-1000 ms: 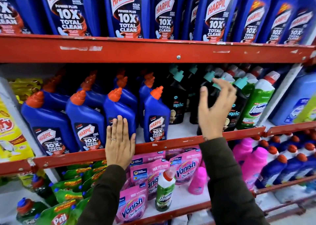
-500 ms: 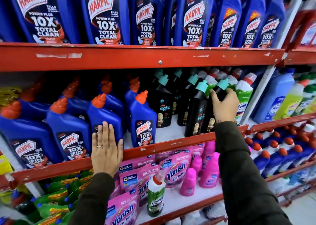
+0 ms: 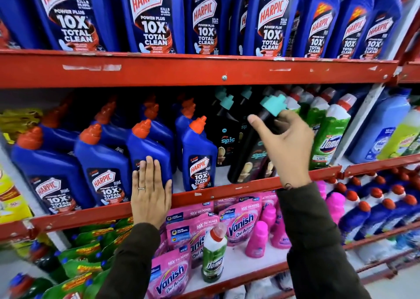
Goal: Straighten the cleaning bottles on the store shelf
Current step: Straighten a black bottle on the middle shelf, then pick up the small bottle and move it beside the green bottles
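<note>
On the middle red shelf (image 3: 227, 194) stand blue Harpic bottles (image 3: 200, 157) with orange caps, black Spic bottles (image 3: 225, 130) with teal caps, and green Domex bottles (image 3: 329, 137). My right hand (image 3: 286, 144) grips the neck of a front black Spic bottle (image 3: 252, 153), which tilts with its teal cap to the right. My left hand (image 3: 151, 192) lies flat, fingers together, against the front of a blue Harpic bottle (image 3: 147, 148) at the shelf edge, pressing and not grasping it.
Large Harpic bottles (image 3: 154, 17) fill the top shelf. Below, pink Vanish pouches (image 3: 241, 223), pink bottles (image 3: 259, 239) and one green Domex bottle (image 3: 214, 255) stand on the lower shelf. Light blue and yellow-green bottles (image 3: 384, 126) sit in the bay to the right.
My right hand reached into the black bottles, closed on a front one and tipped it out toward me. My left hand stayed flat on the blue bottle.
</note>
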Motion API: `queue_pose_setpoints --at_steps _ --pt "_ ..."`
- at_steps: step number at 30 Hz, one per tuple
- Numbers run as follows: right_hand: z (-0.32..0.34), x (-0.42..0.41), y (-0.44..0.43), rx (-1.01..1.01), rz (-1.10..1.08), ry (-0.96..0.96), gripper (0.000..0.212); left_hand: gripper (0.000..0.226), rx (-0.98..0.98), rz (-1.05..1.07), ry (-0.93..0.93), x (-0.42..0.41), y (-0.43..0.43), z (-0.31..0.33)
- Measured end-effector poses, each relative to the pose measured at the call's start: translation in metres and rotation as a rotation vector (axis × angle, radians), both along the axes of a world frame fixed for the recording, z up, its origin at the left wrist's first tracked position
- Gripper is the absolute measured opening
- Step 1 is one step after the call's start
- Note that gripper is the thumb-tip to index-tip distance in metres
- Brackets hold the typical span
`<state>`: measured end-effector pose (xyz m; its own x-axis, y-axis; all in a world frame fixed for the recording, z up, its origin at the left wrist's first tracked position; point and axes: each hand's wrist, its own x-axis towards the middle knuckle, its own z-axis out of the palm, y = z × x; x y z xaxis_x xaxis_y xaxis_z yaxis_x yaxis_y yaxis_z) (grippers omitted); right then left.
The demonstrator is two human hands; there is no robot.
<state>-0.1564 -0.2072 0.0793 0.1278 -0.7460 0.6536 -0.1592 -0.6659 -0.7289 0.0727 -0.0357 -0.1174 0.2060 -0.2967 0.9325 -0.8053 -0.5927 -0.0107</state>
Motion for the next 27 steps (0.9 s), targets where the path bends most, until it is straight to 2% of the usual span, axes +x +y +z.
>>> queue_pose_setpoints --at_steps 2,14,16,19,21,25,27 --pt "-0.009 0.016 0.007 -0.005 0.042 0.031 0.041 0.065 0.003 0.001 -0.005 -0.001 0.0 0.0" --pt "-0.025 0.05 0.007 -0.036 0.009 0.312 0.087 0.074 0.006 0.005 -0.007 -0.001 0.001 0.002" --pt "-0.038 0.046 0.009 -0.084 0.043 0.219 0.081 0.073 0.006 0.007 -0.013 -0.001 0.001 0.002" --pt "-0.081 0.032 0.021 -0.17 0.123 0.121 0.049 0.073 0.009 0.014 -0.003 -0.003 0.002 0.002" --pt "-0.125 0.021 0.035 -0.067 0.226 0.257 0.052 0.075 0.015 0.017 -0.001 -0.004 0.001 0.004" --pt "-0.213 0.008 0.063 0.293 0.314 0.712 0.097 0.073 0.033 0.042 0.015 -0.004 0.001 0.006" --pt "-0.242 0.007 0.071 0.405 0.352 0.758 0.096 0.066 0.035 0.065 0.043 -0.005 0.001 0.006"
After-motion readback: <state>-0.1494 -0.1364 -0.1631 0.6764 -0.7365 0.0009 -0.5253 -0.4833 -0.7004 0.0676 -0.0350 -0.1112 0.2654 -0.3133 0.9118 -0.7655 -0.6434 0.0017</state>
